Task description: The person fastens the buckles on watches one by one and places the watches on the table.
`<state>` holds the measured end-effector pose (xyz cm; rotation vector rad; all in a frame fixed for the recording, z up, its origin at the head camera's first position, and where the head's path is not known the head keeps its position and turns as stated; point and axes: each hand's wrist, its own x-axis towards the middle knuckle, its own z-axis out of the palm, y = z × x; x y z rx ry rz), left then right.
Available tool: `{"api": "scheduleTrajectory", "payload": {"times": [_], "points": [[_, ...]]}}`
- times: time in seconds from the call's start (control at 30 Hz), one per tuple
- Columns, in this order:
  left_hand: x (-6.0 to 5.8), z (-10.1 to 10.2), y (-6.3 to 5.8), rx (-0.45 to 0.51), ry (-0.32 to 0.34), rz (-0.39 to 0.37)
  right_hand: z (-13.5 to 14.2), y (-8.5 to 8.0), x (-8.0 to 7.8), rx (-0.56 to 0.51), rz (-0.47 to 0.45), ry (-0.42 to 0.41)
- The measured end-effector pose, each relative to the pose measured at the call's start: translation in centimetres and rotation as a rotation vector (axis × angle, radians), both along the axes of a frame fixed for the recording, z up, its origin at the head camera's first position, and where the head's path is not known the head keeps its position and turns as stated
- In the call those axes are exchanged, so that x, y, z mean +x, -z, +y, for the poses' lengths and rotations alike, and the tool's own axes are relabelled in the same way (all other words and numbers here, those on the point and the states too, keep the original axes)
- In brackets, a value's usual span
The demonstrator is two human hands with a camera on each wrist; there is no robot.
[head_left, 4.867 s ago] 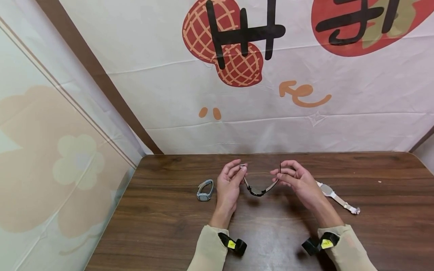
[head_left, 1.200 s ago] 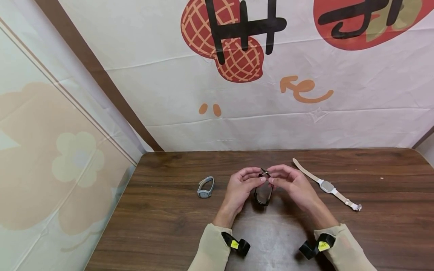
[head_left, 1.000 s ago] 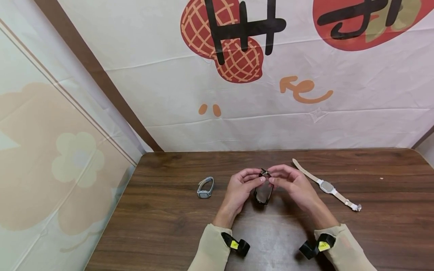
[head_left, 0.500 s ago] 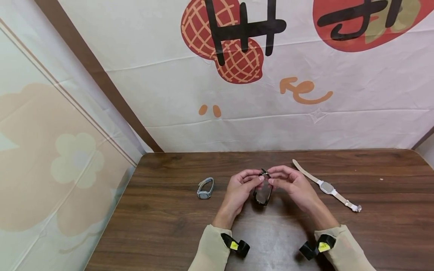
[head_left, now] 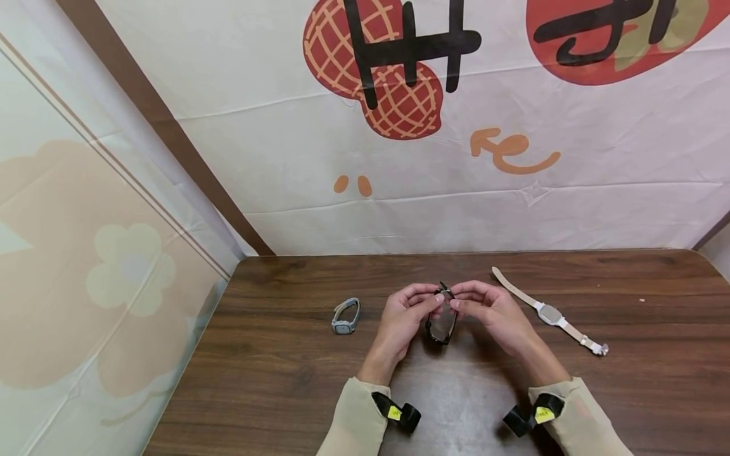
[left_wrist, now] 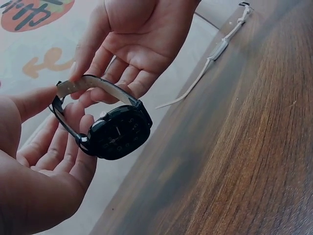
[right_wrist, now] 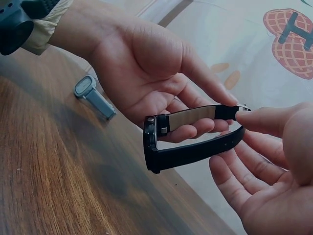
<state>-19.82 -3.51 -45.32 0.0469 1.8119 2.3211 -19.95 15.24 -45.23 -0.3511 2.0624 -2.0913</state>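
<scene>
Both hands hold a black wristwatch (head_left: 438, 339) above the table, its strap bent into a loop with the two ends together at the buckle. My left hand (head_left: 402, 316) pinches the buckle side between thumb and fingers. From the right, my right hand (head_left: 496, 313) pinches the other strap end. In the left wrist view, the round dark dial of the watch (left_wrist: 120, 134) faces the camera and hangs below the fingers. The right wrist view shows the black outer strap (right_wrist: 195, 152) and its pale lining. Fingertips partly hide the buckle.
A light blue watch (head_left: 343, 327) with its strap looped stands left of the hands on the brown wooden table (head_left: 274, 367). To the right lies a white watch (head_left: 550, 315) with its strap stretched out. A printed cloth (head_left: 399, 221) hangs behind the table.
About five seconds ago the strap ends were held wide apart; now they meet, the right hand having come left. Over the last second the fingers have shifted only slightly at the buckle.
</scene>
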Motion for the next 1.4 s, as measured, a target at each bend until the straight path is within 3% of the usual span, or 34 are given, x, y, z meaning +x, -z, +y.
{"api": "scheduleTrajectory", "payload": {"times": [0.33,0.73,0.97,1.23,1.4], "points": [[0.09,0.17,-0.29,0.023,-0.021,0.018,0.13,0.15,0.02,0.022,0.009,-0.034],[0.15,0.25,-0.26,0.02,-0.018,0.016,-0.14,0.16,0.05,0.085,0.028,0.029],[0.08,0.11,-0.29,0.02,-0.019,0.035,-0.19,0.18,0.1,0.037,0.027,0.009],[-0.04,-0.1,-0.39,0.017,-0.028,0.037,-0.03,0.28,0.08,-0.029,0.094,-0.084],[-0.04,-0.13,-0.38,0.018,-0.027,0.032,0.02,0.21,0.09,-0.066,0.097,-0.082]]}}
